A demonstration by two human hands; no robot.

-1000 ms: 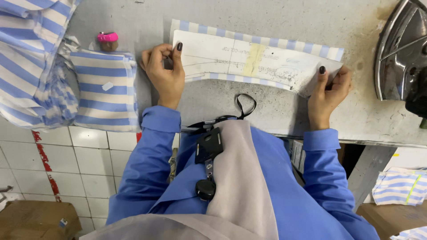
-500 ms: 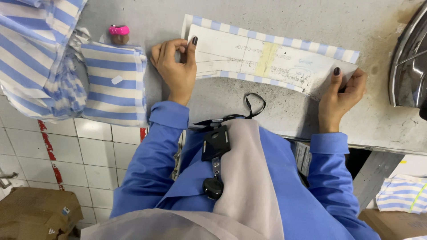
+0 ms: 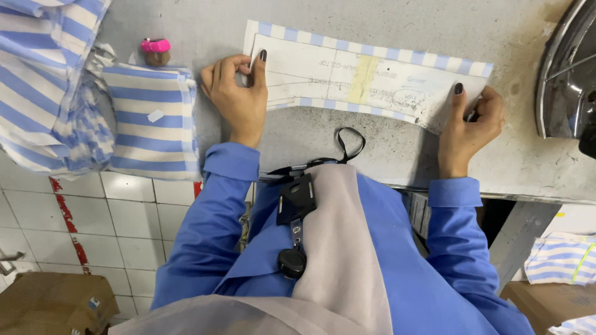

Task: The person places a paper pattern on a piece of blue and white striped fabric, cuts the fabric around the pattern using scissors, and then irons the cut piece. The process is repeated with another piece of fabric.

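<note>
The left hand (image 3: 238, 99) lies with fingers flat and spread on the paper pattern (image 3: 363, 77). The right hand (image 3: 467, 121) pins its far end, fingers curled, atop the striped fabric strip (image 3: 347, 42).

Stained grey table (image 3: 385, 155) bears striped fabric strip (image 3: 372, 56), folded striped pieces (image 3: 149, 124), iron (image 3: 568, 74)

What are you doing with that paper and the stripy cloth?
A person in a blue shirt leans over a grey worktable. The left hand presses down one end of a long white paper pattern, and the right hand pins down the other end. The pattern lies flat on a blue-and-white striped fabric strip whose edges peek out around it. A folded pile of striped fabric sits off to the left, beside a small pink-topped object.
</note>
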